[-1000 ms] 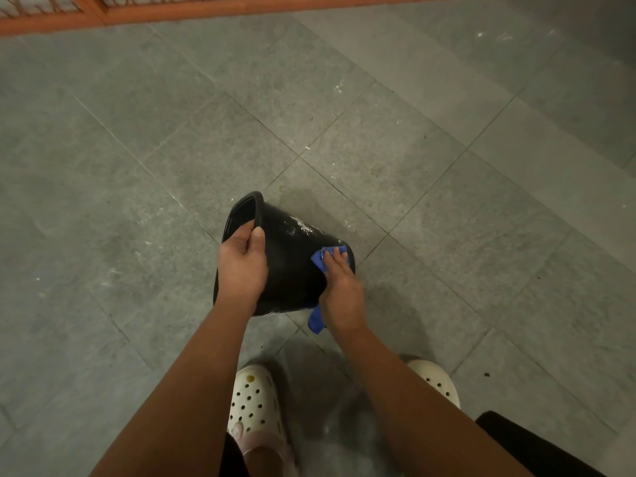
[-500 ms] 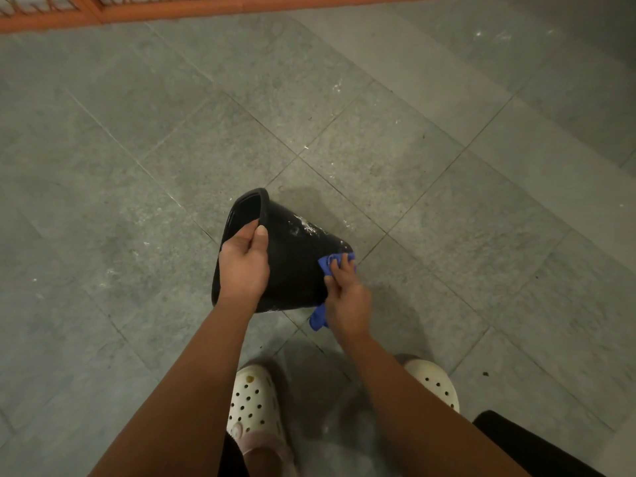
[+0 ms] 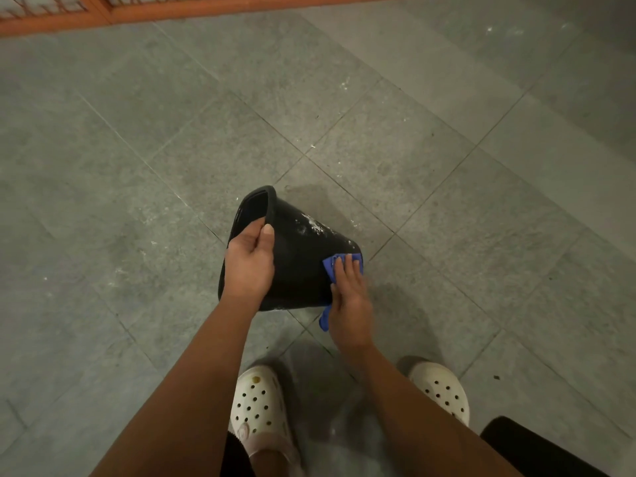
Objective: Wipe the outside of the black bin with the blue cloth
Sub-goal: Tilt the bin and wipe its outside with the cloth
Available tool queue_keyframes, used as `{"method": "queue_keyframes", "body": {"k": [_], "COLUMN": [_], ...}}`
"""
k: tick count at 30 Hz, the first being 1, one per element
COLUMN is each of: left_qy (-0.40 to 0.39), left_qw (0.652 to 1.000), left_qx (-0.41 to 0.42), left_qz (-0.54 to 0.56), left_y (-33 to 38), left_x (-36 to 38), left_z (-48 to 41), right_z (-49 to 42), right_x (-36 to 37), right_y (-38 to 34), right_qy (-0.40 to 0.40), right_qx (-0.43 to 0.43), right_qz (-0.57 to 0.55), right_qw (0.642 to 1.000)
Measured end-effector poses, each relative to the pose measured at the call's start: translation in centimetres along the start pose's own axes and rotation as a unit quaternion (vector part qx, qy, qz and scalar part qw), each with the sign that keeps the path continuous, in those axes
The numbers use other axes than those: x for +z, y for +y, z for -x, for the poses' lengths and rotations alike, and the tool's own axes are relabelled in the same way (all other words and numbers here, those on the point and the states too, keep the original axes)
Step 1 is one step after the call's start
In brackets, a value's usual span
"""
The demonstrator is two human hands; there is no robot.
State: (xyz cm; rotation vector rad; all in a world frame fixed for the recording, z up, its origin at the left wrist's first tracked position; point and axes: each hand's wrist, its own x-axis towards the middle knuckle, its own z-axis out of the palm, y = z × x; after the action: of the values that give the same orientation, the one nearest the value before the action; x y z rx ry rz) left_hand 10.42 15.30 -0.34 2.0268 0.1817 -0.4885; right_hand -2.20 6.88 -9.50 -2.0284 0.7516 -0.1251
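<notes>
left hand (image 3: 248, 266) gripping bin (image 3: 303, 259) rim; right hand (image 3: 349, 297) flat on cloth (image 3: 331, 266)

black bin (image 3: 303, 270) is tilted over above the grey tile floor (image 3: 447, 201), mouth to the left, base to the right; can't tell if it touches the tiles. left hand (image 3: 248, 266) grips the bin's rim, thumb on the outer wall, fingers hooked inside the mouth. right hand (image 3: 349, 301) sits at the bin's base end, fingers straight, pressing the blue cloth (image 3: 332, 266) flat on the outer wall. A tail of cloth hangs past the bin's lower edge. white smears (image 3: 311, 223) on the bin's upper wall. white clogs (image 3: 258, 407) on the bin's near side. orange frame (image 3: 206, 8) far behind it.
</notes>
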Motion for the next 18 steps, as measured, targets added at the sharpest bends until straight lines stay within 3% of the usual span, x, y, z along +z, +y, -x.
{"method": "queue_keyframes", "body": {"k": [4,10,13,16,18], "left_qy": [0.021,0.019,0.006,0.002,0.002], "left_qw": [1.000,1.000,1.000,0.999,0.999], "left_qx": [-0.005,0.018,0.025,0.041,0.044], "left_qz": [0.021,0.006,-0.003,-0.020,-0.028], "left_y": [-0.4,-0.6,-0.6,-0.5,-0.6], "left_x": [-0.2,0.1,0.0,0.2,0.2], "left_z": [-0.1,0.0,0.0,0.4,0.6], "right_z": [-1.5,-2.6,-1.9,-2.9,-4.0], "right_x": [0.0,-0.4,-0.1,-0.4,-1.0], "right_y": [0.0,-0.1,-1.9,-3.0,-2.5], "right_qy": [-0.019,0.012,0.023,-0.016,-0.049], "right_qx": [-0.025,0.093,0.065,0.034,0.079], "right_qz": [-0.026,-0.029,-0.030,-0.063,-0.081], "right_qw": [0.999,0.995,0.997,0.997,0.992]}}
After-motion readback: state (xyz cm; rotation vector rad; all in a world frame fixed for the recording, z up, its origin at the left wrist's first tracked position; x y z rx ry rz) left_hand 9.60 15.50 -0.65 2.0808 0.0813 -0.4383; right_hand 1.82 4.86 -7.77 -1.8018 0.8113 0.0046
